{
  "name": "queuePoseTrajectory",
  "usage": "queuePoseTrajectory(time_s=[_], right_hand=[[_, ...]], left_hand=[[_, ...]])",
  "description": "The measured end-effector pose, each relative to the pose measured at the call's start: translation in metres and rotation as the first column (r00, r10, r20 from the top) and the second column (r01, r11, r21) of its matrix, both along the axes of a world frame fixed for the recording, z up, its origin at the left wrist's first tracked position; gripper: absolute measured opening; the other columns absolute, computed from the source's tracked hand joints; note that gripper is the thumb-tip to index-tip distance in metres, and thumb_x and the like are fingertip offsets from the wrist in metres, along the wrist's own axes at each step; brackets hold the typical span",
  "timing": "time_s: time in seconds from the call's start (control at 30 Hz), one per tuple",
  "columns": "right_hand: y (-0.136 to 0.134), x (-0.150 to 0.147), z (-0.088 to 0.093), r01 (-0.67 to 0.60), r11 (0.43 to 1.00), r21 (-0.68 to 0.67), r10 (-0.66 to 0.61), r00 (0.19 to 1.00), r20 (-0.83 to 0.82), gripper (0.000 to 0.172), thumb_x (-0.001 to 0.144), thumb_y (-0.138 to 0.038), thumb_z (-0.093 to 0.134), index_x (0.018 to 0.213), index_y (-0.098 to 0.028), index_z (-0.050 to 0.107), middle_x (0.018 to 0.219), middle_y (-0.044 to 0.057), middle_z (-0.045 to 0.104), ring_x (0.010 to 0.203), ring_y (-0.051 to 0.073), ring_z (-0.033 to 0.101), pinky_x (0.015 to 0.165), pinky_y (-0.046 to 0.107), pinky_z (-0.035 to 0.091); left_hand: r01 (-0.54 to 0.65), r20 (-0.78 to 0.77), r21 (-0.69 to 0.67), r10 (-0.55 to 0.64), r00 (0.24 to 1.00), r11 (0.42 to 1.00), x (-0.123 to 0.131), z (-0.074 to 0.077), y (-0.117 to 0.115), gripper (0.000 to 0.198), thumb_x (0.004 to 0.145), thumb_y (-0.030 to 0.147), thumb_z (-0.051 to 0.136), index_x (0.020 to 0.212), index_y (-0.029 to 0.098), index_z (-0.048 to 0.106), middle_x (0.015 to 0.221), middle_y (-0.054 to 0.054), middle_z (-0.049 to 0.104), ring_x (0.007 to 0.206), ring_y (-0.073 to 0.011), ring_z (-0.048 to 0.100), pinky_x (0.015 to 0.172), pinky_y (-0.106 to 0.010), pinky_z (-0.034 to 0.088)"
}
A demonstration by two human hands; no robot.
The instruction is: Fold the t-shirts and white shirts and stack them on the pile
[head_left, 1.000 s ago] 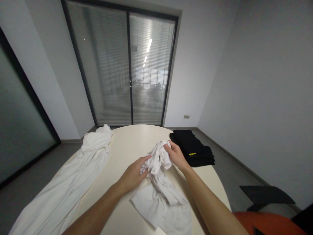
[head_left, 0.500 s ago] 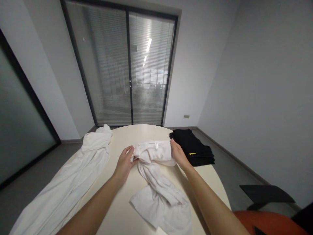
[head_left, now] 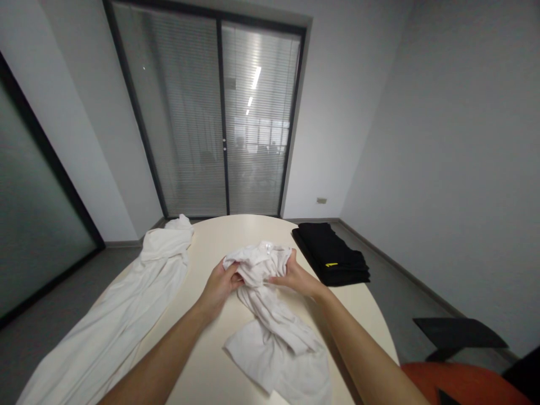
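Note:
A crumpled white garment (head_left: pixel 274 332) lies on the round cream table (head_left: pixel 228 236) in front of me. Its far end is bunched up between both hands. My left hand (head_left: pixel 220 286) grips the left side of the bunch, fingers curled into the cloth. My right hand (head_left: pixel 295 277) holds the right side, thumb and fingers closed on the fabric. The garment's near end spreads flat toward the table's front edge.
A long white garment (head_left: pixel 126 304) drapes over the table's left side. Folded black clothing with a yellow tag (head_left: pixel 333 259) is stacked at the right edge. An orange chair (head_left: pixel 455 385) and a black seat (head_left: pixel 459 334) stand at lower right. Glass doors with blinds are behind.
The hands had stretched the garment's top edge wide apart; now they have come closer together and bunched it up again.

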State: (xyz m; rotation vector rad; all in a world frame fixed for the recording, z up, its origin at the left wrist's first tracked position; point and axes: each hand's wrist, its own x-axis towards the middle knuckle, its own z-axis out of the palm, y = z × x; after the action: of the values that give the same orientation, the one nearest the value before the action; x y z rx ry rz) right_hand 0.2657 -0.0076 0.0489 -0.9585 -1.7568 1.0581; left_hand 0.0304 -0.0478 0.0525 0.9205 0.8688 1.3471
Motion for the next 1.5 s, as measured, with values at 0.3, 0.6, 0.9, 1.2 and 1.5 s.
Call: queuePoseTrajectory(time_s=[0.3, 0.6, 0.9, 1.2, 1.5], right_hand=[[0.002, 0.004, 0.017, -0.040, 0.999, -0.029, 0.039, 0.999, -0.015, 0.043, 0.079, -0.043, 0.076, 0.112, -0.022, 0.057, 0.111, 0.006, 0.067, 0.105, 0.025, 0.062, 0.096, 0.040, 0.049], [0.003, 0.006, 0.026, 0.071, 0.995, -0.063, -0.092, 0.874, -0.478, 0.075, 0.075, -0.038, 0.077, 0.142, -0.031, 0.043, 0.135, 0.006, 0.060, 0.116, 0.025, 0.061, 0.099, 0.038, 0.050], [0.002, 0.010, 0.022, -0.065, 0.989, -0.134, 0.014, 0.935, -0.354, 0.085, 0.072, -0.025, 0.073, 0.149, -0.030, 0.038, 0.129, 0.005, 0.063, 0.102, 0.023, 0.066, 0.084, 0.033, 0.054], [0.023, 0.025, 0.015, 0.456, 0.862, 0.221, -0.482, 0.873, 0.079, 0.035, 0.081, -0.044, 0.061, 0.103, -0.018, 0.067, 0.100, 0.008, 0.072, 0.093, 0.025, 0.065, 0.084, 0.034, 0.048], [0.016, 0.028, 0.014, 0.470, 0.883, -0.017, -0.409, 0.785, 0.464, 0.050, 0.086, -0.062, 0.056, 0.098, -0.015, 0.069, 0.101, 0.015, 0.072, 0.094, 0.028, 0.067, 0.079, 0.034, 0.048]], left_hand=[[-0.421, 0.040, 0.097, 0.419, 0.907, 0.902, -0.024, -0.012, 0.024, 0.039, 0.078, 0.045, 0.072, 0.104, 0.017, 0.065, 0.100, -0.007, 0.073, 0.093, -0.0202, 0.069, 0.080, -0.030, 0.056], [-0.441, 0.163, 0.096, 0.423, 0.891, 0.892, -0.023, -0.007, 0.023, 0.045, 0.081, 0.040, 0.069, 0.121, 0.024, 0.056, 0.115, -0.006, 0.068, 0.098, -0.0170, 0.068, 0.086, -0.030, 0.054], [-0.126, -0.446, 0.044, 0.132, 0.885, 0.991, -0.008, -0.030, 0.011, 0.090, 0.056, 0.024, 0.087, 0.137, 0.018, 0.049, 0.111, -0.011, 0.072, 0.097, -0.0233, 0.069, 0.092, -0.037, 0.052], [-0.453, -0.458, 0.327, 0.559, 0.691, 0.829, -0.029, -0.009, 0.020, 0.044, 0.080, 0.055, 0.064, 0.100, 0.017, 0.071, 0.090, -0.006, 0.074, 0.083, -0.0228, 0.068, 0.077, -0.033, 0.054], [-0.341, -0.443, 0.354, 0.477, 0.759, 0.871, -0.021, -0.023, 0.020, 0.092, 0.073, 0.038, 0.077, 0.151, 0.021, 0.032, 0.155, -0.018, 0.039, 0.141, -0.0312, 0.042, 0.117, -0.047, 0.034]])
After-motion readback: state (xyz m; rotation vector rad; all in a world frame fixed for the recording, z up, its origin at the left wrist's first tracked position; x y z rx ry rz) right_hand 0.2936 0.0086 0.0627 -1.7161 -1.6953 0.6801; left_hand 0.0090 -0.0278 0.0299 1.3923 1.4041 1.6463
